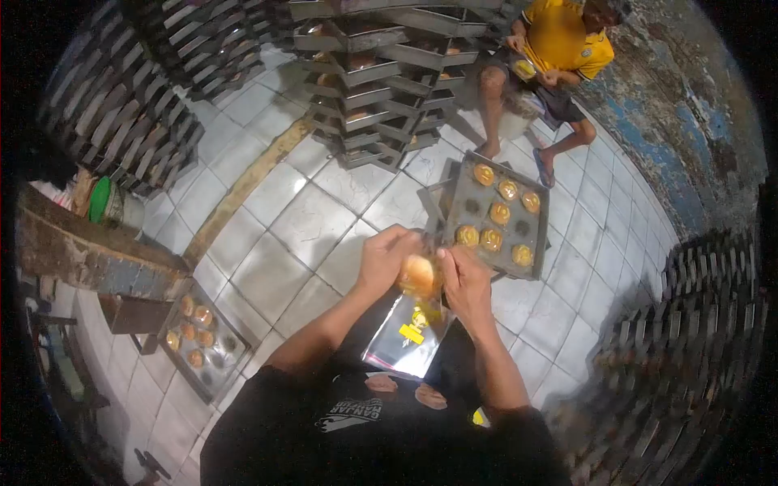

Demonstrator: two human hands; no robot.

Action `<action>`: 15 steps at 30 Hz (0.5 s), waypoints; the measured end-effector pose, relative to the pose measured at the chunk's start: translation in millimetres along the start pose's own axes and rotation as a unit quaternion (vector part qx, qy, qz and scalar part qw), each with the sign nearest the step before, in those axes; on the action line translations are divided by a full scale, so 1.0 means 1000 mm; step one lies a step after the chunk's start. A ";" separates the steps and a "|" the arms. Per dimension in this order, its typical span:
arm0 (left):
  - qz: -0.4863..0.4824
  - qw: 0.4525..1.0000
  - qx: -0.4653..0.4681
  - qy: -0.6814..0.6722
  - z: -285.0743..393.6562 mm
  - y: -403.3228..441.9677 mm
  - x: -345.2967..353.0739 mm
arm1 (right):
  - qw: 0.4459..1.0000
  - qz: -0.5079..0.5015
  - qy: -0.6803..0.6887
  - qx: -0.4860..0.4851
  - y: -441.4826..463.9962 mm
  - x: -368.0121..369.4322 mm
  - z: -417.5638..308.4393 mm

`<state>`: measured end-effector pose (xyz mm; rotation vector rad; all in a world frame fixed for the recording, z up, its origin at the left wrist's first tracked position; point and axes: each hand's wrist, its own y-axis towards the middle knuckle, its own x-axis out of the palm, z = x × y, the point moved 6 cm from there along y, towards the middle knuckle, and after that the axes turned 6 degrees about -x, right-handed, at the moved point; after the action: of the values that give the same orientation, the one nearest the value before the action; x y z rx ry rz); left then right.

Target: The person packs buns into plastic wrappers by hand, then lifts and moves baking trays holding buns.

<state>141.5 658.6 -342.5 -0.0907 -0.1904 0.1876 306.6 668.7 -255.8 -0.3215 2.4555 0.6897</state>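
A golden-brown bun (417, 275) hangs between my two hands, with what looks like thin clear plastic about it. My left hand (382, 261) is closed, its fingertips pinching the upper left of this plastic bag. On the other side, my right hand (468, 282) pinches the bag's upper right between thumb and fingers. Blur hides the exact edge of the plastic. Just below the bun, clear flat bags (412, 342) with a yellow print lie on my lap; whether it is one or a stack I cannot tell.
A baking tray (531, 263) of several topped buns rests on the floor ahead right; another tray (212, 387) with buns is at left. Tall tray stacks (377, 81) stand ahead, more (121, 97) at left and right. A person in a yellow shirt (596, 55) sits beyond, holding something yellow.
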 end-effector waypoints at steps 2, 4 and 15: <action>0.053 0.998 -0.005 0.028 0.010 0.002 -0.006 | 0.999 0.035 0.039 -0.016 0.007 -0.007 -0.004; 0.082 0.996 -0.033 0.007 0.009 0.002 -0.015 | 0.982 0.026 0.152 0.112 0.017 0.004 0.046; 0.056 0.985 -0.146 -0.067 -0.071 -0.047 -0.054 | 0.765 -0.044 0.453 0.455 -0.112 0.067 0.084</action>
<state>111.4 597.2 -416.8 -0.3817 -0.3470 0.2781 330.5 615.0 -399.2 -0.4164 3.2371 -0.9870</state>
